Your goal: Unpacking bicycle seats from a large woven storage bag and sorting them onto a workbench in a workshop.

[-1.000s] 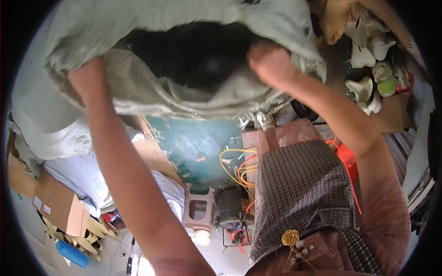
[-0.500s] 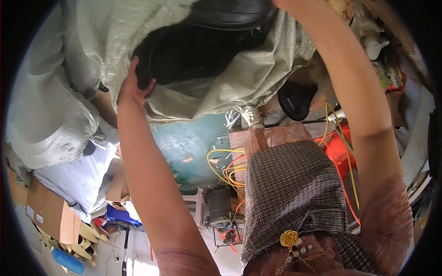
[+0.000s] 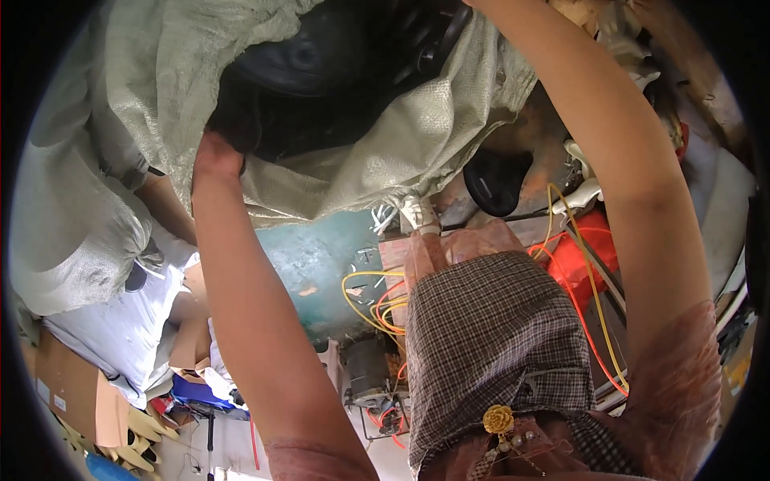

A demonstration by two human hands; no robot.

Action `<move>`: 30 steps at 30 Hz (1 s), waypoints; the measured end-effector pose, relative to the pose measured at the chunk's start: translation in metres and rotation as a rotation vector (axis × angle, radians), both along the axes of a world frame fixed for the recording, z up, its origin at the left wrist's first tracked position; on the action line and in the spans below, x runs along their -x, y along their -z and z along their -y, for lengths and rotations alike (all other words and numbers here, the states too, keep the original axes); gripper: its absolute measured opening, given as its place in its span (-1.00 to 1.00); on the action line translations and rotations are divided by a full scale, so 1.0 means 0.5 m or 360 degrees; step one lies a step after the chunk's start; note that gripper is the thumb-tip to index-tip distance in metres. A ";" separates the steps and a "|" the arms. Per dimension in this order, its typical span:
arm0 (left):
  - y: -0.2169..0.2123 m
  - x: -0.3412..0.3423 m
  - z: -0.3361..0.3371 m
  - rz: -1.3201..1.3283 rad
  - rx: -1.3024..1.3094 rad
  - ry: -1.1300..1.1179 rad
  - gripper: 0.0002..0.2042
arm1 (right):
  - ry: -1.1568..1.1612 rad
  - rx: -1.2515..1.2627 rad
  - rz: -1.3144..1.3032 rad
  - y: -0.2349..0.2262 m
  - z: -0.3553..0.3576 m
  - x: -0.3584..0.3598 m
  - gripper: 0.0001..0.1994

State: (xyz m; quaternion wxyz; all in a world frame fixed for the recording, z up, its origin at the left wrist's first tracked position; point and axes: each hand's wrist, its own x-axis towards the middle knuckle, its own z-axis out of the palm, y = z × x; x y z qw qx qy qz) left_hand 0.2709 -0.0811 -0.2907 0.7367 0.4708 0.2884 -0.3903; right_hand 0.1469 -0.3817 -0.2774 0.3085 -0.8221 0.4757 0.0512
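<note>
A pale grey-green woven sack (image 3: 377, 172) hangs wide at its mouth in front of me. Dark, shiny black pieces (image 3: 321, 88) fill the inside; their exact kind I cannot make out. My left hand (image 3: 218, 156) reaches into the left side of the mouth, its fingers hidden among the black pieces and the sack's folds. On the other side, my right arm stretches up to the sack's far right rim, where only the base of my right hand (image 3: 479, 3) shows at the top edge and its fingers are cut off.
A black saddle-shaped piece (image 3: 497, 178) lies on the floor beyond my knees. Tied, full woven sacks (image 3: 76, 232) crowd the left, above cardboard boxes (image 3: 68, 393). Yellow and orange hoses (image 3: 365, 276) loop near my legs, by a red bag (image 3: 585, 252) and a motor-like machine (image 3: 369, 373).
My left hand has gone deeper into the sack, and its fingers have passed out of sight. The black pieces inside have shifted, and the whole view has moved slightly.
</note>
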 end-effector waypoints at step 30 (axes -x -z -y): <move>0.052 0.141 0.115 -0.0135 -0.0099 0.0308 -0.70 | 0.0175 -0.0810 -0.0208 0.187 0.143 0.097 -0.42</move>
